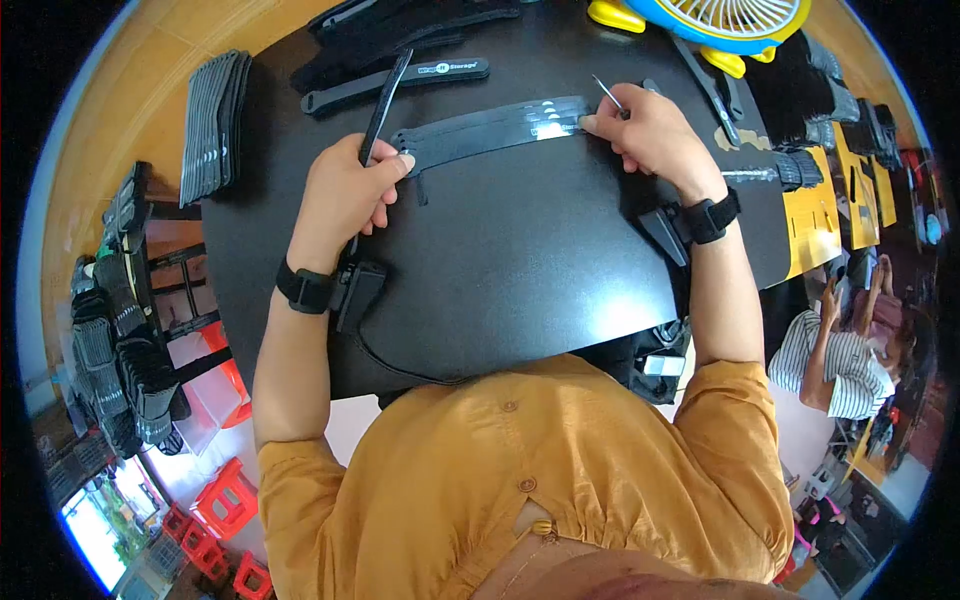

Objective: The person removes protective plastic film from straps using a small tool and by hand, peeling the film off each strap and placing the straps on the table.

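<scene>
A small stack of dark straps (480,132) with white print near its right end lies across the black table. My left hand (350,185) pinches the left end of the stack, and a narrow black strap (387,100) stands up from between its fingers. At the right end, my right hand (650,135) is closed on the stack's edge between thumb and fingers. A thin pointed metal tool (607,95) sticks out of that same hand. Black wrist bands with small devices are on both wrists.
A printed strap (400,86) lies behind the stack, near a dark pile. Grey straps (215,125) are stacked at the table's left edge. A blue and yellow fan (735,25) stands at the back right. A person in stripes (835,362) is far right.
</scene>
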Action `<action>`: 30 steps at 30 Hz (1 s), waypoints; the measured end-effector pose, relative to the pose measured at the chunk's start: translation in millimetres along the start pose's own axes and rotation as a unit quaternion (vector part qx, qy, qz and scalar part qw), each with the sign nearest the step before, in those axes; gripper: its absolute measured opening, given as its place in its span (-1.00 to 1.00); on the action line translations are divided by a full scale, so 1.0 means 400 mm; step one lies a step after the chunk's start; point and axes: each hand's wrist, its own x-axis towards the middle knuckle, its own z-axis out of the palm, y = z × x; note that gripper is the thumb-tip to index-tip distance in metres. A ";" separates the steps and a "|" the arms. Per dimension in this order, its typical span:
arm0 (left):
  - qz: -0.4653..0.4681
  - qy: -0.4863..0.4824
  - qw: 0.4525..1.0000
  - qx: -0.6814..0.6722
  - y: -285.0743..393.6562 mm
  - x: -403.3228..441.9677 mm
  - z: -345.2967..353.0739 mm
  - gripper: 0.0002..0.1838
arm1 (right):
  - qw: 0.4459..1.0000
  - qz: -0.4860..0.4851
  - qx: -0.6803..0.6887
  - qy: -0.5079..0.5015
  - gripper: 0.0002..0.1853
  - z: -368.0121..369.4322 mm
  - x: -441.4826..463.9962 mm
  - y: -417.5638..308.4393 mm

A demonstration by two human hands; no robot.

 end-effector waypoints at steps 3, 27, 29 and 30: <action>0.022 0.009 1.000 -0.021 0.008 -0.008 -0.010 -0.70 | 0.998 -0.029 0.045 0.039 -0.74 -0.009 -0.002 0.023; 0.098 -0.352 0.861 -0.354 0.014 -0.078 0.033 -0.59 | 0.869 -0.182 0.454 -0.070 -0.70 0.102 -0.023 -0.161; 0.108 -0.293 0.850 -0.424 0.001 -0.056 0.030 -0.62 | 0.935 -0.157 0.319 -0.012 -0.62 0.101 -0.055 -0.177; 0.107 -0.286 0.850 -0.430 -0.004 -0.051 0.025 -0.62 | 0.935 -0.159 0.316 -0.021 -0.62 0.110 -0.060 -0.171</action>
